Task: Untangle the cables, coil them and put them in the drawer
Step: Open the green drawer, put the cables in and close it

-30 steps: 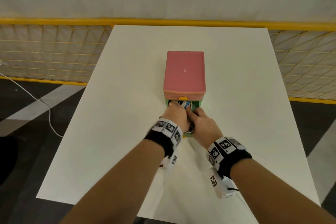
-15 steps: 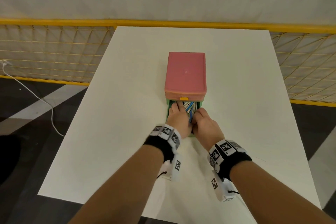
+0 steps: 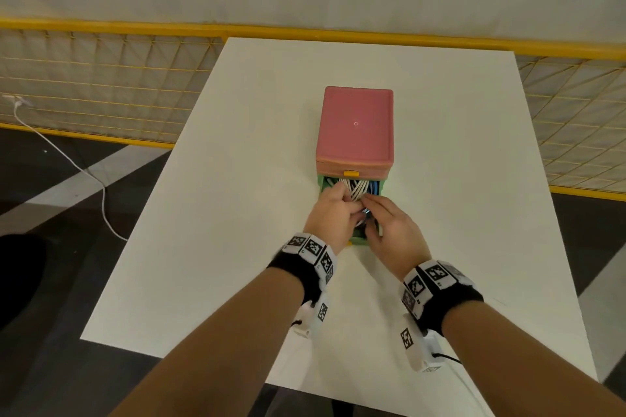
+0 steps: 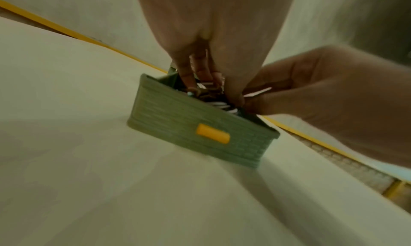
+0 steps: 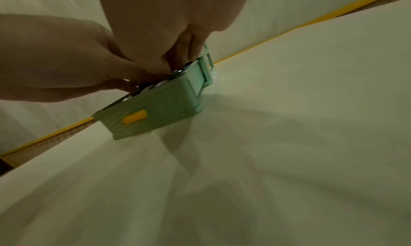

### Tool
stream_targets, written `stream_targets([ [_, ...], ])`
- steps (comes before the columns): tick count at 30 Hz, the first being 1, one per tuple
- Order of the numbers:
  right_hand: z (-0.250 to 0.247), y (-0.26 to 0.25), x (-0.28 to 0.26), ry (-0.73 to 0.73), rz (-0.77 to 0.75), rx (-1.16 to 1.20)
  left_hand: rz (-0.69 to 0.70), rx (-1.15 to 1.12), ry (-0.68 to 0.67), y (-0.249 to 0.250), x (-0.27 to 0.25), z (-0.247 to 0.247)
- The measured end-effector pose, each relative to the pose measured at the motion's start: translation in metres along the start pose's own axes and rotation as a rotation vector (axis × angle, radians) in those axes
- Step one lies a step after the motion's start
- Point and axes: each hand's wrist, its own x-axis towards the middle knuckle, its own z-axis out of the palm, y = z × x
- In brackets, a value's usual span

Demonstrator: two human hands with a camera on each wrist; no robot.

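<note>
The white cables [image 3: 355,189] lie bunched in the open green drawer [image 3: 358,240], with a blue cable [image 3: 374,187] beside them toward the drawer's right wall. The drawer is pulled out toward the person from under the pink storage box [image 3: 356,132], its front panel with a yellow handle [image 4: 213,133] nearest the wrists. The left hand [image 3: 333,217] reaches in over the left side, fingers [image 4: 189,77] curled down and pinching white strands. The right hand [image 3: 393,227] comes in over the right side, thumb and fingertips pinched on the same bunch at the drawer's middle; the two hands touch there. Between the hands and the box's front edge a short stretch of drawer stays uncovered, and the cables fill it nearly wall to wall.

The box stands near the middle of the white table [image 3: 237,213], its long sides running parallel to the table's left and right edges. Bare tabletop lies on both sides of the drawer and in front of it, down to the near edge under the forearms. Beyond the far edge runs a yellow mesh fence [image 3: 101,78], and a white cord [image 3: 67,159] trails on the dark floor to the left.
</note>
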Motion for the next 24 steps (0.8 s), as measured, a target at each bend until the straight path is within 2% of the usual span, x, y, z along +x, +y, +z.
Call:
stream_targets([
  [2, -0.005, 0.004, 0.002, -0.033, 0.000, -0.051, 0.047, -0.019, 0.007, 0.001, -0.002, -0.006],
  [5, -0.012, 0.006, 0.004, -0.120, 0.000, -0.114, 0.032, -0.204, 0.032, 0.002, -0.007, -0.023],
  [7, -0.015, 0.002, 0.007, -0.167, 0.004, -0.148, 0.074, -0.244, 0.001, 0.003, -0.013, -0.026],
  [11, -0.019, -0.002, 0.015, -0.215, 0.012, -0.189, 0.130, -0.182, -0.061, 0.008, -0.017, -0.022],
  [13, -0.022, -0.001, 0.019, -0.164, 0.027, -0.170, 0.153, -0.088, -0.089, 0.009, -0.016, -0.020],
  [15, -0.024, -0.002, 0.022, -0.126, -0.028, -0.119, 0.175, 0.014, -0.108, 0.010, -0.014, -0.015],
  [17, -0.022, -0.004, 0.022, -0.156, -0.129, -0.094, 0.186, 0.070, -0.100, 0.011, -0.015, -0.015],
  [18, -0.020, -0.004, 0.022, -0.177, -0.146, -0.097, 0.196, 0.082, -0.096, 0.010, -0.014, -0.016],
  [22, -0.015, -0.005, 0.020, -0.199, -0.038, -0.123, 0.287, 0.001, -0.086, -0.005, -0.013, -0.028],
  [24, -0.012, -0.007, 0.018, -0.169, -0.086, -0.151, 0.318, 0.012, -0.071, -0.014, -0.011, -0.029],
])
